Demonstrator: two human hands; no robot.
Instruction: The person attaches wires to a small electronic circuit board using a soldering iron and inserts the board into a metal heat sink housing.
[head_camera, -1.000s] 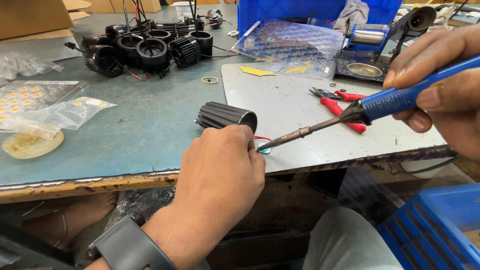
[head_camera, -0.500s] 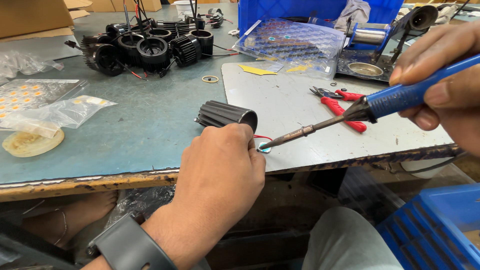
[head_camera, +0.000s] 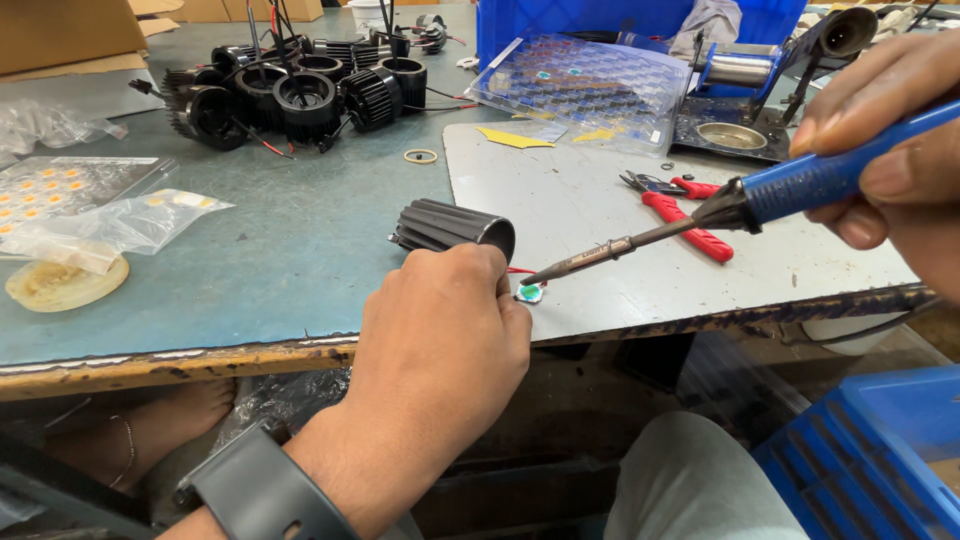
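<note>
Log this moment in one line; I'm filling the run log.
left hand: steadies small disc | right hand: holds soldering iron, tip at disc | black finned housing beside

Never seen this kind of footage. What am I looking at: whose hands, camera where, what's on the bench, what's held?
There is no machine here: a person works with bare hands, filmed by a camera on their head looking down. The right hand holds a blue-handled soldering iron, its tip at a small round board. The left hand rests beside that board, by a black finned housing. On the bench also lie red pliers, a heap of similar black housings, plastic bags and a clear tray.
</note>
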